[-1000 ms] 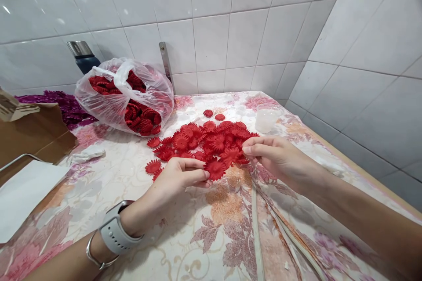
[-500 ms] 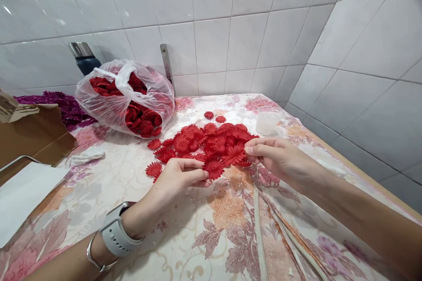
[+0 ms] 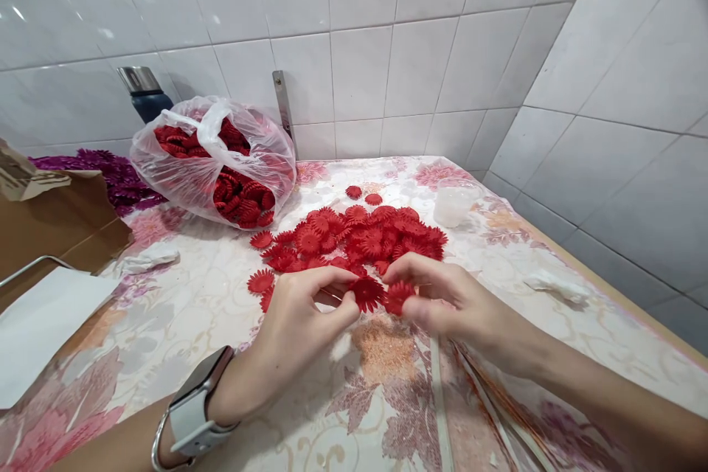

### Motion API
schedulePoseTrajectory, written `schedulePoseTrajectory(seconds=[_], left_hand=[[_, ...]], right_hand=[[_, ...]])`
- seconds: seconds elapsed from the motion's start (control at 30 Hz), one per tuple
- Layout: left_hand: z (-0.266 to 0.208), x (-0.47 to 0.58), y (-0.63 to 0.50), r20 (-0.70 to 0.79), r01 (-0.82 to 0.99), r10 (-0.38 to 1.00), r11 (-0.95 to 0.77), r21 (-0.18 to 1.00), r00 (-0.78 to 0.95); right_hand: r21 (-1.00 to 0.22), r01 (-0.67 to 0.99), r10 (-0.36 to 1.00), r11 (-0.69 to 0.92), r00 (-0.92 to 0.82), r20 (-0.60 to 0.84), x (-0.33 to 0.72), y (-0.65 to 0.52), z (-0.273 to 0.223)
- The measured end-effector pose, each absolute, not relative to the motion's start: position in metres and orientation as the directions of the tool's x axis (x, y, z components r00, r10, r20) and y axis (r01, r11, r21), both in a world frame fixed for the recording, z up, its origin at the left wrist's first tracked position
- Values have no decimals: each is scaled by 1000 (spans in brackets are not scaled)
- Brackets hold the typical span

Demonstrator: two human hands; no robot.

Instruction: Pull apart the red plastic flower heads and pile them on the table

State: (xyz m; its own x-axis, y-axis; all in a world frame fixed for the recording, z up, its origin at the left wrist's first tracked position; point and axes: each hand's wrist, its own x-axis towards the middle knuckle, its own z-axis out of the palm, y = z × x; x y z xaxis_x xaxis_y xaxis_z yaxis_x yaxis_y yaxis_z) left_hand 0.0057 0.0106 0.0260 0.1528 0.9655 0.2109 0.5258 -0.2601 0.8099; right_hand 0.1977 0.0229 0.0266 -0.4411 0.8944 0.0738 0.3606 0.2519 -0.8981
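My left hand (image 3: 313,313) pinches a red fabric flower piece (image 3: 367,293) between thumb and fingers. Close beside it, my right hand (image 3: 450,302) grips a second red flower piece (image 3: 397,298), slightly blurred. The two pieces are nearly edge to edge; whether they touch I cannot tell. Just behind both hands spreads a heap of red fabric flower pieces (image 3: 357,236) with toothed edges. A few single ones lie apart from it, at its back and left.
A clear plastic bag (image 3: 166,177) of red flower pieces stands back left, before a dark bottle (image 3: 147,99). Purple flowers (image 3: 110,169), an open cardboard box (image 3: 60,221) and white paper (image 3: 49,324) are at left. A translucent container (image 3: 453,205) and white scrap (image 3: 556,286) lie right.
My right hand has come left and nearer to me from the heap with a flower piece. My left hand has turned, lifting its own piece towards it.
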Motion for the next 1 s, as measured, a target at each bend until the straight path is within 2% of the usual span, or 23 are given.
schedulePoseTrajectory(seconds=[0.07,0.13,0.23,0.33,0.47,0.53,0.63,0.73,0.8,1.0], left_hand=[[27,7,7,272,553,946,-324,768,177],[30,7,6,263,551,941,-337,764,212],[31,5,9,129,539,927,-314,782,353],[29,3,14,10,582,867,-342,738,497],[29,2,13,-36,632,867,-334,699,498],[31,1,10,-62,625,889,-268,733,454],[31,1,9,-110,563,915,-140,815,388],[25,2,14,-182,448,929,20,894,323],[21,3,18,-243,376,925,122,918,291],[23,5,20,-364,119,905,346,931,219]], right_hand=[[-829,476,880,293,-474,39,195,20,27],[-764,534,860,362,-508,52,194,19,27],[-753,506,815,422,-575,70,194,20,25],[-762,475,787,441,-612,74,195,22,23],[-701,474,755,533,-640,142,208,34,28],[-630,525,793,572,-552,259,221,45,34],[-598,640,875,482,-324,359,236,58,39],[-602,647,884,467,-347,313,233,59,33],[-560,669,872,489,-383,304,224,54,25],[-423,608,732,672,-459,503,209,48,6]])
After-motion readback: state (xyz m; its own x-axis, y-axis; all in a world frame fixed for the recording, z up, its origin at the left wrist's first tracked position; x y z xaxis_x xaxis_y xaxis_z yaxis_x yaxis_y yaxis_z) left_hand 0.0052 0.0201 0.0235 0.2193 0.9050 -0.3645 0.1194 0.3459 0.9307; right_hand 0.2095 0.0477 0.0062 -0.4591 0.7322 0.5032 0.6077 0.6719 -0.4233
